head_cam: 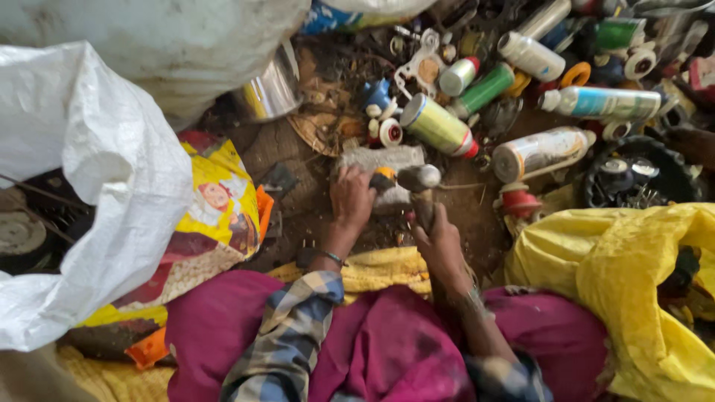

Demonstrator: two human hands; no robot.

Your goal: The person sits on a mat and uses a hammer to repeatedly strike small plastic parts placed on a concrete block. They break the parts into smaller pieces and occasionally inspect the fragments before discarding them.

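Right hand (439,242) grips my hammer (418,182); left hand (351,199) pins a small, hard, slippery part (382,181) on the block (376,158), cans (439,125) at 1 o'clock.

Single view: one head-worn camera, aimed steeply downward and slightly forward from above the wearer's lap. The wearer's own legs under magenta cloth (387,350) fill the bottom edge; both forearms extend up-frame from there, placing the left hand (351,197) and right hand (439,242) near frame centre at close range. The floor (298,149) lies beyond the hands and occupies the upper half. The white sack (82,171) bounds the left side, the yellow bag (625,275) the right. Objects at the top edge are farthest from the lens. No second view is supplied, so no overlap applies
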